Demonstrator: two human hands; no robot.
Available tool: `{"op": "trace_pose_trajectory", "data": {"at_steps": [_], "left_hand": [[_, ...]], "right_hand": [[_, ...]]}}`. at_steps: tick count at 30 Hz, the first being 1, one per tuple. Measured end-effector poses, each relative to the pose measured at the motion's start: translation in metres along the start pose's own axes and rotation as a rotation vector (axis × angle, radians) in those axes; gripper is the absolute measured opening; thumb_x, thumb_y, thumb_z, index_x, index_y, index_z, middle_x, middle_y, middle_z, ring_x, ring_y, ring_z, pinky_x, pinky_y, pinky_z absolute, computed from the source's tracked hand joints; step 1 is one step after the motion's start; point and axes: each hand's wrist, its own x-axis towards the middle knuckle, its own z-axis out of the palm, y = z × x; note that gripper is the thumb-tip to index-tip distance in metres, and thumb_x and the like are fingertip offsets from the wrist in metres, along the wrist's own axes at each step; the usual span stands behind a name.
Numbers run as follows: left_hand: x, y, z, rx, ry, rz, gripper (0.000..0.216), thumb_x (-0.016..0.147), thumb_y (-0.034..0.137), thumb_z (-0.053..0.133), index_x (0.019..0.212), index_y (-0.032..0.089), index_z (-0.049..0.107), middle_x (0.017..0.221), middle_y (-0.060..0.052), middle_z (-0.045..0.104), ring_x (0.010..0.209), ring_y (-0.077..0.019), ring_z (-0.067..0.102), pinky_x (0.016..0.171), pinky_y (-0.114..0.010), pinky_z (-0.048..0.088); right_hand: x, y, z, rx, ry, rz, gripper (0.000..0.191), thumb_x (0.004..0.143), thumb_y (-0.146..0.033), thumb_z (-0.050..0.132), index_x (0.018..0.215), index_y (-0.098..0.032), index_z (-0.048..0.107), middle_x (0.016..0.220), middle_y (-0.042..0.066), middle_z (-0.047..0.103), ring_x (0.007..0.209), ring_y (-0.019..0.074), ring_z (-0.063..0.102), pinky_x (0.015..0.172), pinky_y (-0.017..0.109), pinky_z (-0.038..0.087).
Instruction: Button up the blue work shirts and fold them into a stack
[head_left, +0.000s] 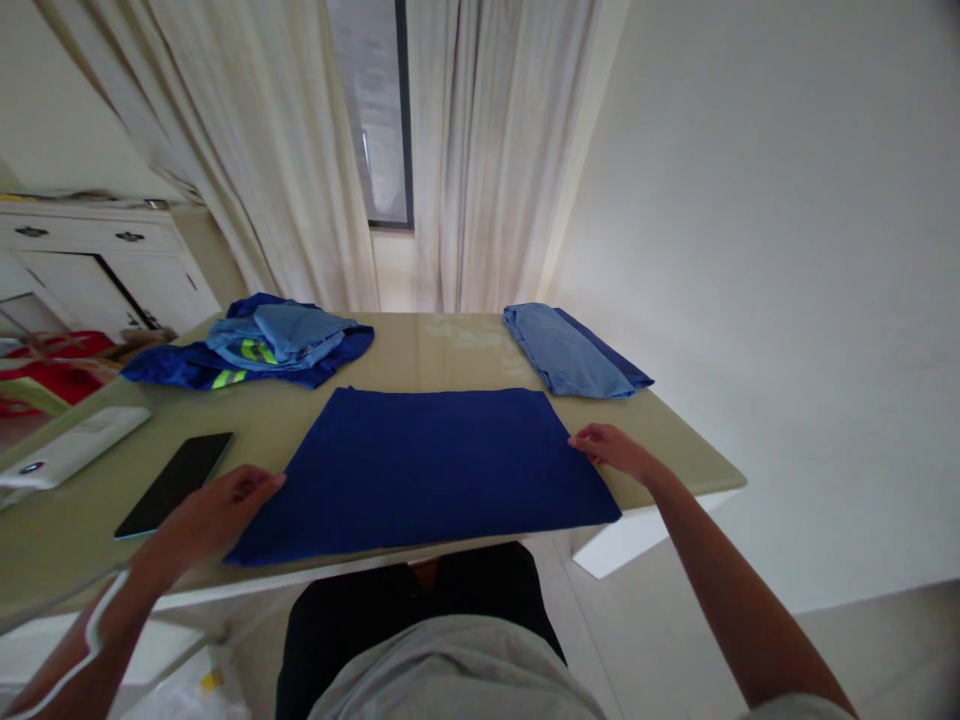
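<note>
A dark blue folded cloth (435, 465) lies flat along the front of the table, its near edge by the table's rim. Its exact kind does not show. At its left edge, my left hand (238, 500) is closed, with thumb and fingertips pinching the fabric. My right hand (609, 447) pinches the opposite edge, a little farther up the side. Behind the cloth on the right rests a folded stack of light blue and dark blue clothing (566, 350). A loose heap of blue work clothes (277, 340) with yellow-green reflective strips sits at the back left.
A black tablet or phone (176, 485) lies beside my left forearm. Farther left is a long white device (79, 447). The pale table (442, 350) has a wall to its right and curtains (495, 150) behind. A white cabinet (97, 260) stands at the far left.
</note>
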Motion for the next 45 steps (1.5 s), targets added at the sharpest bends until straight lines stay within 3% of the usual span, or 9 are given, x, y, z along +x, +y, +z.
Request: {"op": "trace_pose_trajectory", "data": {"at_steps": [5,12,19,25,29,33,37,41,45], "left_hand": [[0.071,0.068,0.019,0.108,0.035,0.188,0.070,0.085,0.066,0.043,0.125,0.012,0.065,0.126,-0.020,0.072,0.117,-0.0353,0.068,0.103,-0.045,0.051],[0.139,0.138,0.036,0.384,-0.257,0.583,0.077,0.083,0.065,0.053,0.145,0.018,0.057,0.149,-0.016,0.058,0.138,-0.0357,0.052,0.116,-0.051,0.036],[0.154,0.175,0.026,0.577,-0.509,0.591,0.060,0.066,0.060,0.072,0.112,0.021,0.074,0.126,-0.016,0.070,0.122,-0.0405,0.061,0.100,-0.051,0.045],[0.169,0.225,0.038,0.298,-0.632,0.701,0.043,0.072,0.052,0.070,0.102,0.023,0.076,0.109,-0.010,0.075,0.103,-0.0316,0.069,0.090,-0.037,0.050],[0.162,0.259,0.075,0.053,-0.707,0.814,0.035,0.081,0.056,0.064,0.092,0.025,0.077,0.097,-0.006,0.076,0.093,-0.0269,0.070,0.084,-0.033,0.050],[0.138,0.309,0.142,-0.156,-0.805,0.917,0.036,0.084,0.055,0.064,0.079,0.021,0.073,0.080,-0.004,0.072,0.075,-0.0211,0.065,0.070,-0.030,0.047],[0.122,0.375,0.202,-0.434,-0.784,0.800,0.033,0.082,0.051,0.067,0.078,0.018,0.068,0.076,-0.006,0.069,0.070,-0.0199,0.063,0.064,-0.031,0.045],[0.118,0.391,0.228,-0.603,-0.697,0.546,0.029,0.088,0.046,0.058,0.082,0.018,0.063,0.075,-0.008,0.068,0.067,-0.0186,0.063,0.066,-0.032,0.048],[0.108,0.347,0.227,-0.685,-0.634,0.502,0.021,0.090,0.042,0.054,0.086,0.021,0.057,0.077,-0.006,0.067,0.065,-0.0162,0.061,0.066,-0.031,0.049]], "right_hand": [[0.074,-0.046,0.029,-0.258,0.263,-0.343,0.054,0.082,-0.051,0.078,0.123,-0.018,0.067,0.123,0.017,0.069,0.114,0.0338,0.066,0.103,0.051,0.050],[0.144,-0.114,0.050,-0.399,-0.238,-0.465,0.100,0.062,-0.047,0.093,0.148,-0.017,0.052,0.148,0.018,0.056,0.133,0.0340,0.057,0.112,0.043,0.045],[0.120,-0.114,0.032,-0.519,-0.490,-0.407,0.062,0.063,-0.056,0.089,0.107,-0.015,0.076,0.103,0.010,0.076,0.094,0.0298,0.070,0.080,0.033,0.053],[0.059,-0.084,-0.024,-0.199,-0.612,-0.270,0.041,0.069,-0.043,0.084,0.100,-0.018,0.077,0.088,0.001,0.076,0.078,0.0219,0.070,0.066,0.026,0.051],[0.033,-0.071,-0.081,-0.233,-0.496,-0.122,0.047,0.050,-0.018,0.092,0.094,-0.022,0.079,0.088,-0.001,0.077,0.082,0.0234,0.072,0.065,0.026,0.053],[0.065,-0.099,-0.162,-0.560,-0.249,0.124,0.049,0.037,0.009,0.085,0.077,-0.016,0.075,0.072,-0.002,0.074,0.068,0.0212,0.071,0.065,0.030,0.055],[0.144,-0.163,-0.220,-0.648,0.083,-0.014,0.012,0.082,0.003,0.068,0.087,-0.008,0.070,0.104,0.013,0.077,0.092,0.0148,0.072,0.093,0.034,0.051],[0.206,-0.200,-0.178,-0.568,0.305,-0.426,0.030,0.101,-0.008,0.053,0.129,-0.010,0.063,0.136,0.013,0.066,0.126,0.0186,0.061,0.115,0.040,0.039],[0.221,-0.174,-0.045,-0.553,0.159,-0.585,0.027,0.097,-0.018,0.066,0.123,-0.014,0.069,0.130,0.008,0.070,0.127,0.0216,0.060,0.117,0.036,0.039]]}}
